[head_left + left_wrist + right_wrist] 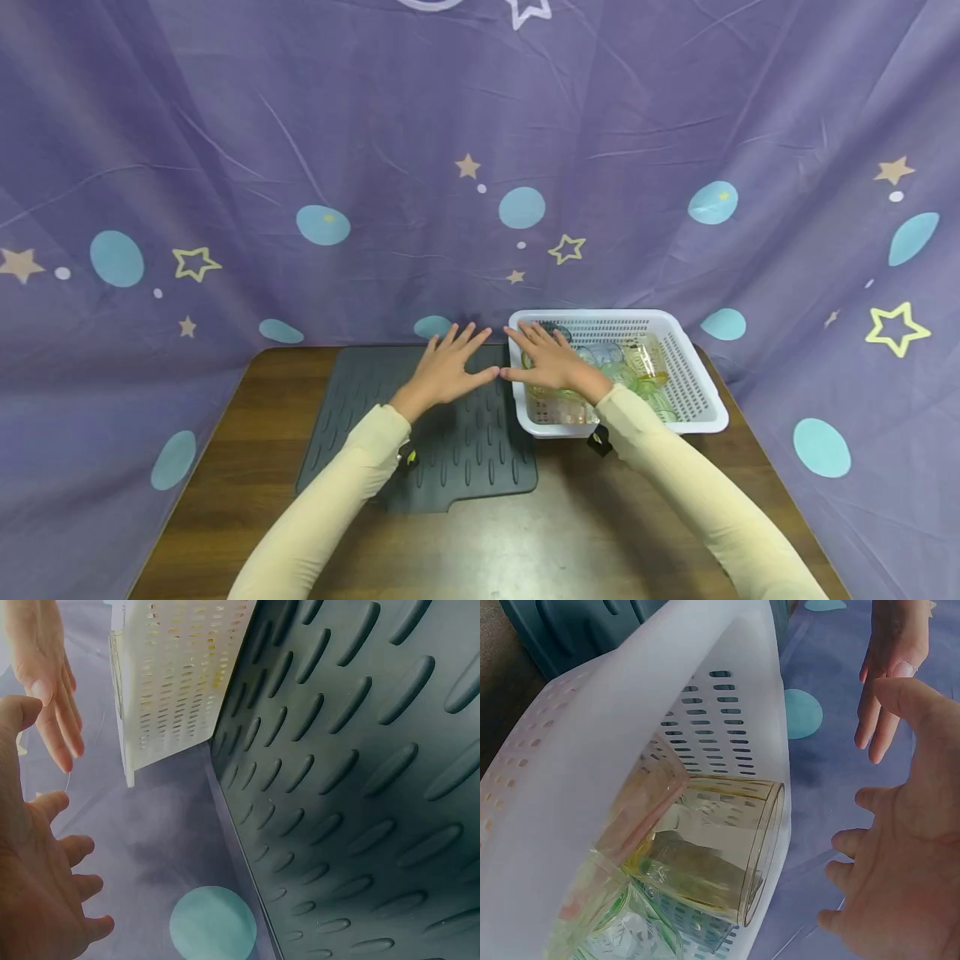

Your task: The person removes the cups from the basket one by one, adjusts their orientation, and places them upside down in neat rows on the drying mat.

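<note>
My left hand (447, 371) hovers with spread fingers over the ribbed dark grey mat (480, 471), holding nothing. Over the left part of a white perforated basket (716, 412), my right hand (553, 364) is spread out too, also holding nothing. The two thumb tips meet or nearly meet at the basket's left rim. Inside the basket lie several clear, tinted glasses (647, 360), partly hidden by the right hand and sleeve. In the right wrist view, an amber-tinted glass (712, 847) lies on its side, close to a green-tinted glass (634, 930) and a pinkish one.
Mat and basket stand side by side on a brown wooden table (217, 508), the basket on the right. A purple curtain (405, 150) with stars and blue spots hangs behind and around the table.
</note>
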Demonstrator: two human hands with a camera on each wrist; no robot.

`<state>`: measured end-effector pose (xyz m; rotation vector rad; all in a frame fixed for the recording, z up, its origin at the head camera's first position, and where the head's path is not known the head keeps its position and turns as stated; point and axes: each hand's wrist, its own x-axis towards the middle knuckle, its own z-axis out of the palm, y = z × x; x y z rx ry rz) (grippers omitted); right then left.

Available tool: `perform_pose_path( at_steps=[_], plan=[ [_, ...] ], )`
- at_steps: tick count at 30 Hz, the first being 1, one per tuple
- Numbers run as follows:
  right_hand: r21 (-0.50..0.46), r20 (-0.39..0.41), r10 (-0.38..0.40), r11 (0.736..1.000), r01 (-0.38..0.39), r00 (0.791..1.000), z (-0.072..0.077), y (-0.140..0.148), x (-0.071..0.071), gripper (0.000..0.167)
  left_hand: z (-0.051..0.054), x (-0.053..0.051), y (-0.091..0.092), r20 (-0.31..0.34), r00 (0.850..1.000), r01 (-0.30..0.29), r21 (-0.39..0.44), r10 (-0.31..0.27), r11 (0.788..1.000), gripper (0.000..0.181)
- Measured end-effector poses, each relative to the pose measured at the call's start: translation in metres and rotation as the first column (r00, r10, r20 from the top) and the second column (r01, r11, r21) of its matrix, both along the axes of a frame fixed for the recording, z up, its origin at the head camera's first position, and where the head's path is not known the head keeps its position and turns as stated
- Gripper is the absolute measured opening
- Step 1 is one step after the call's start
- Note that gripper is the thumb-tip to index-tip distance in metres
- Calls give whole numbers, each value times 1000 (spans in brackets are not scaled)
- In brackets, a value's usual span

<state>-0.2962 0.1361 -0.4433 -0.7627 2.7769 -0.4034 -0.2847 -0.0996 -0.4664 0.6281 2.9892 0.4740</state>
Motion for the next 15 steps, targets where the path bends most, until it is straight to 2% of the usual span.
perform_pose_path(
  at_steps=[15],
  plan=[
    [1,15,-12,1000,12,1000,5,2,-4,87,3,-2,-2,-1,1000,-17,18,17,1000,84]
  ],
)
